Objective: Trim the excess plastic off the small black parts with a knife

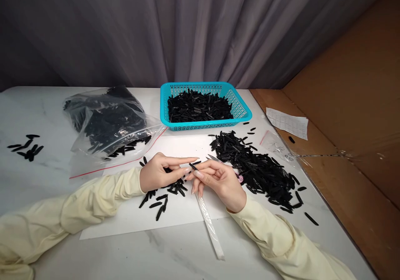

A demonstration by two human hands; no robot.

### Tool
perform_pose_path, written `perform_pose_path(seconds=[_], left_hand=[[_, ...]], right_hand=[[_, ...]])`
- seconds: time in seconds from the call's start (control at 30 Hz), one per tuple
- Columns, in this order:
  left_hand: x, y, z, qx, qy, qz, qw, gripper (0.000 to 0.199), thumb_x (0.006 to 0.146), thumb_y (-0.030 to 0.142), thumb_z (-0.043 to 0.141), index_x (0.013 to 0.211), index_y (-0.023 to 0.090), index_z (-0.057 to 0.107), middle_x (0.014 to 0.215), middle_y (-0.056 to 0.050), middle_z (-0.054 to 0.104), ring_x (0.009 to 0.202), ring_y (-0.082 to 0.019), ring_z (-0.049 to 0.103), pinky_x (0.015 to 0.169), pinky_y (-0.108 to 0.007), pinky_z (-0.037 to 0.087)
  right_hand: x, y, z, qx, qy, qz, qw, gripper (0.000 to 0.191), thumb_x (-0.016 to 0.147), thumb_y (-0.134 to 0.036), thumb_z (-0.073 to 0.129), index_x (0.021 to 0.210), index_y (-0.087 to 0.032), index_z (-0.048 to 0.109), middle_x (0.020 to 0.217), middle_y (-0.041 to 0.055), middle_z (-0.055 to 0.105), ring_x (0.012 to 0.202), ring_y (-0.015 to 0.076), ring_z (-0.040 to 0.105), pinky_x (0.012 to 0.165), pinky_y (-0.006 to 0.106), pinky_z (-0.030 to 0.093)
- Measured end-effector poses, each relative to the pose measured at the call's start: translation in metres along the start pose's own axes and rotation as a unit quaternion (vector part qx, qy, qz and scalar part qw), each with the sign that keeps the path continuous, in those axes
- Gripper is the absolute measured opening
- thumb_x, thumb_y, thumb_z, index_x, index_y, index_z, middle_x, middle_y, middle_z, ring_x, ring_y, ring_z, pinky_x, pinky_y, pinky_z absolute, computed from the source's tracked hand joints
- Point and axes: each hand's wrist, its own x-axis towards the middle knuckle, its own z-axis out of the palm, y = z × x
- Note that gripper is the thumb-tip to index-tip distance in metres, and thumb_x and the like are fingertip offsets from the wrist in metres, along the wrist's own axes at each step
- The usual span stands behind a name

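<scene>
Pinching a small black piece [193, 166] between them, the left hand [158, 173] and right hand [220, 180] meet above the white sheet [181, 144]; fingers clamp it, though its shape is hard to make out, perhaps a clip.

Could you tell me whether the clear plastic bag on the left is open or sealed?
Open: black pieces spill out of the mouth of the clear zip bag onto the white table, by its red strip.
</scene>
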Motion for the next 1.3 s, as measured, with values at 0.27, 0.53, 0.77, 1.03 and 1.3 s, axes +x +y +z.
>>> perform_pose_path(seconds=[0.27, 0.53, 0.77, 1.03, 1.3], left_hand=[[-0.0008, -0.0011, 0.0003, 0.013, 0.006, 0.033, 0.999, 0.030, 0.081, 0.013, 0.050, 0.102, 0.001, 0.066, 0.044, 0.009, 0.024, 0.042, -0.006, 0.017, 0.034, -0.016, 0.018], [-0.0019, -0.0015, 0.0009, 0.010, 0.008, 0.033, 0.999, 0.029, 0.083, 0.019, 0.049, 0.099, 0.004, 0.069, 0.038, 0.006, 0.037, 0.038, -0.005, 0.021, 0.032, -0.015, 0.022], [-0.0018, -0.0027, 0.0009, -0.053, 0.004, -0.062, 0.997, 0.039, 0.086, 0.026, 0.047, 0.118, 0.006, 0.057, 0.036, 0.010, 0.029, 0.033, -0.004, 0.024, 0.031, -0.015, 0.023], [-0.0038, -0.0041, 0.0035, 0.043, 0.048, 0.046, 0.997, 0.028, 0.083, 0.017, 0.050, 0.102, 0.005, 0.068, 0.034, 0.006, 0.043, 0.031, -0.005, 0.030, 0.030, -0.017, 0.029], [-0.0043, -0.0042, 0.0058, 0.127, 0.123, 0.182, 0.967, 0.023, 0.083, 0.011, 0.053, 0.100, 0.010, 0.068, 0.065, -0.004, 0.071, 0.033, -0.003, 0.045, 0.034, -0.012, 0.038]], right_hand=[[0.0003, 0.0000, -0.0005, 0.011, -0.007, -0.017, 1.000, 0.011, 0.077, -0.021, 0.065, 0.081, -0.012, 0.060, 0.074, 0.0071, 0.070, 0.052, 0.0129, 0.063, 0.043, 0.021, 0.050], [0.0009, 0.0000, 0.0005, -0.005, 0.003, -0.018, 1.000, 0.012, 0.076, -0.022, 0.066, 0.081, -0.012, 0.061, 0.071, 0.0061, 0.069, 0.051, 0.0127, 0.063, 0.042, 0.021, 0.050], [0.0004, 0.0001, 0.0002, -0.018, 0.029, -0.036, 0.999, 0.013, 0.077, -0.023, 0.065, 0.085, -0.013, 0.061, 0.073, 0.0061, 0.069, 0.055, 0.0138, 0.063, 0.045, 0.023, 0.050], [-0.0005, -0.0044, -0.0009, 0.053, -0.011, 0.008, 0.998, 0.016, 0.077, -0.023, 0.064, 0.089, -0.013, 0.062, 0.081, 0.0091, 0.070, 0.071, 0.0199, 0.067, 0.055, 0.028, 0.054], [0.0032, -0.0059, -0.0053, 0.126, -0.010, 0.094, 0.988, 0.013, 0.076, -0.019, 0.065, 0.086, -0.011, 0.063, 0.085, 0.0106, 0.070, 0.075, 0.0181, 0.067, 0.062, 0.024, 0.052]])
